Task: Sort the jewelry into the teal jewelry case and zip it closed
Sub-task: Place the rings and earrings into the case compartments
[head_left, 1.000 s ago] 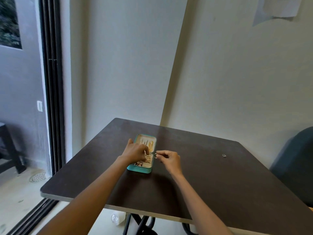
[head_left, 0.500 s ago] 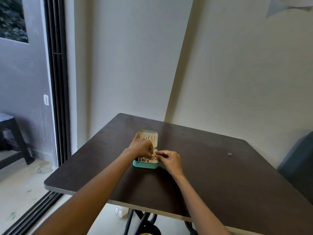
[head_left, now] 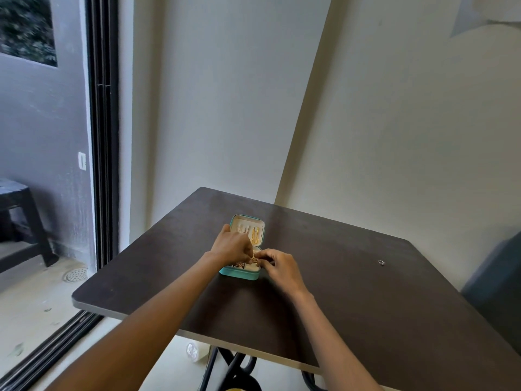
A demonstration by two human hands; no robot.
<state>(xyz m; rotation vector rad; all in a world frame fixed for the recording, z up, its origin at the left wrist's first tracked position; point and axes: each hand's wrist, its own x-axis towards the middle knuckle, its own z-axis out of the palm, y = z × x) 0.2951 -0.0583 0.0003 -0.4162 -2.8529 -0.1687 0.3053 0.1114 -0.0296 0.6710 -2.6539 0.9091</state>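
Over the open teal case [head_left: 239, 273] at mid-table, both hands have closed in: a second ago the right hand [head_left: 279, 268] held off beside it, now its fingertips meet the left hand [head_left: 232, 246], pinching a small gold piece [head_left: 254, 259] together. One ring [head_left: 381, 262] lies well apart, so sorting isn't finished.

Open teal jewelry case [head_left: 239, 273], ring [head_left: 381, 262] apart.

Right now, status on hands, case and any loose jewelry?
Left hand and right hand pinching a small gold piece over the teal jewelry case. Case open, unzipped. One ring loose on table, far right.
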